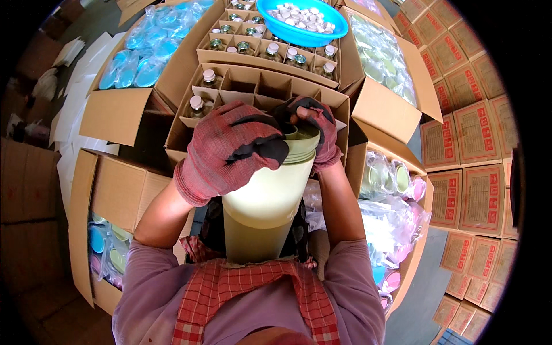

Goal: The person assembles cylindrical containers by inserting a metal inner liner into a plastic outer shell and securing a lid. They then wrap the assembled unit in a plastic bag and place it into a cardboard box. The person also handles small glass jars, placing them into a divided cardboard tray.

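A tall, pale yellow-green cylindrical container [261, 201] stands upright between my forearms in front of my apron, with ridges around its neck. My left hand [230, 146], in a red glove with black fingers, is closed over the left side of its mouth. My right hand [315, 129], gloved alike with a bare thumb tip showing, grips the far right of the olive-green rim [307, 144]. The fingers hide much of the opening. Just beyond my hands is a divided carton [270, 77], with capped glass bottles [197, 106] in its left cells.
A second carton of bottles [272, 53] lies farther off, a blue basin [302, 37] of white caps on it. Open boxes of bagged blue lids [138, 69], green lids [379, 60] and mixed lids [397, 224] surround me. Printed cartons [480, 138] are stacked at right.
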`<state>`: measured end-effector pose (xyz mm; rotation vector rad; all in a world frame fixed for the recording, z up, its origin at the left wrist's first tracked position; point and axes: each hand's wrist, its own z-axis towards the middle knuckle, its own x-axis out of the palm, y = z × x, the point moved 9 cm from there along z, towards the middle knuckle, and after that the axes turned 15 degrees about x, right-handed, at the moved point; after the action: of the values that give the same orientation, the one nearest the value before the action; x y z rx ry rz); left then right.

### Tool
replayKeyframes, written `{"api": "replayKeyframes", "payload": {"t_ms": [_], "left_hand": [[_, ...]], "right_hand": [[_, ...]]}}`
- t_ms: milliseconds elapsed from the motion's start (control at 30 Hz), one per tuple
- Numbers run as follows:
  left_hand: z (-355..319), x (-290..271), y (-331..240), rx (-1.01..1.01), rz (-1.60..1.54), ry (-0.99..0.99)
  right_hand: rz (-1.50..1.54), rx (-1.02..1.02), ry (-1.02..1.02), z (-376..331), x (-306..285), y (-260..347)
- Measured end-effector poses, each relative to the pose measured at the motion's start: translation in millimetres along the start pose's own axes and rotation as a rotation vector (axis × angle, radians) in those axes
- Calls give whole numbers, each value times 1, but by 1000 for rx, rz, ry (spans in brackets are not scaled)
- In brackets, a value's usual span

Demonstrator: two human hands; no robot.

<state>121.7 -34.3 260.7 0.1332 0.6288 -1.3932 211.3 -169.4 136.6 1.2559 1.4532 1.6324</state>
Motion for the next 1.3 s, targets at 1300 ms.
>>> {"api": "replayKeyframes", "payload": {"t_ms": [1300], "left_hand": [[20,28,21,24,-151,197]], "right_hand": [[335,-113,18,-4,-19,-17]]}}
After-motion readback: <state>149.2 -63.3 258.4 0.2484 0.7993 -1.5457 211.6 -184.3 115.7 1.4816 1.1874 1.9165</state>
